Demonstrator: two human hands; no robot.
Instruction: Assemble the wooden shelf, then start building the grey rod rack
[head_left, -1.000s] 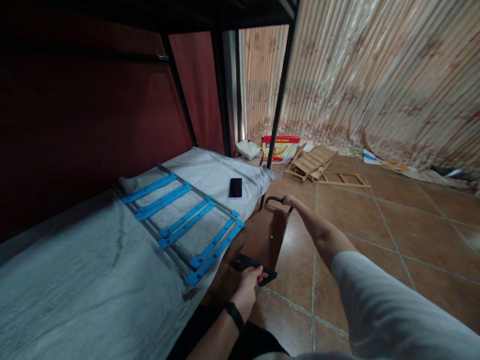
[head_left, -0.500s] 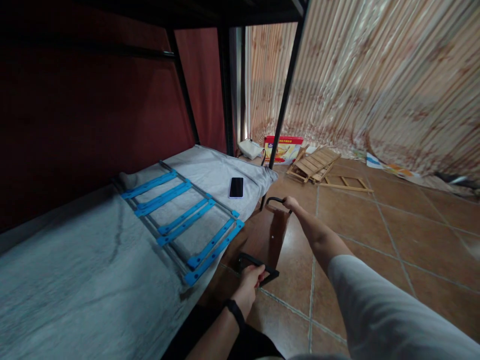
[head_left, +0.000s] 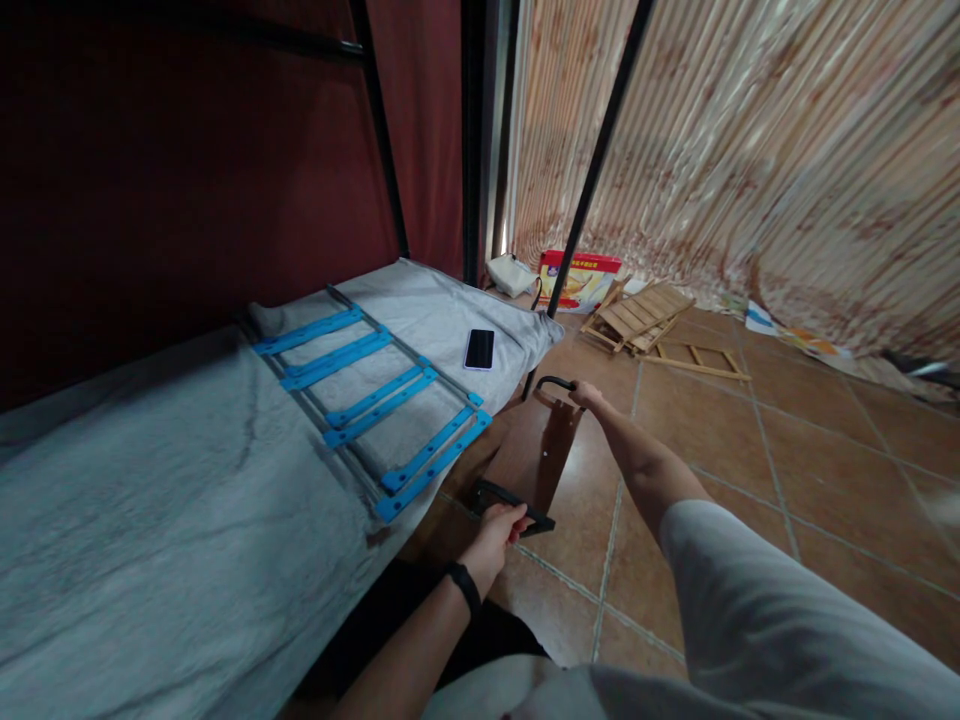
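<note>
A brown board [head_left: 536,450] with a black bent-tube leg at each end, like a small folding table, is beside the bed's edge, low over the floor. My left hand [head_left: 496,535], with a black band on its wrist, is closed around the near black leg [head_left: 536,518]. Farther off, my right hand [head_left: 588,395] grips the end of the far black leg [head_left: 555,381]. Part of the board's left side is hidden by the bed.
On the grey bed sheet [head_left: 187,500] lie a blue-slatted rack [head_left: 379,425] and a phone [head_left: 480,349]. A black bed post [head_left: 596,170] rises beyond the board. Wooden slatted pieces [head_left: 649,310], a red and yellow box [head_left: 577,282] and a white bag [head_left: 512,274] are near the curtain [head_left: 750,150].
The view has tilted down a little, so the bed and rack sit higher in the picture. Both hands keep their hold on the legs, and the board shows little movement.
</note>
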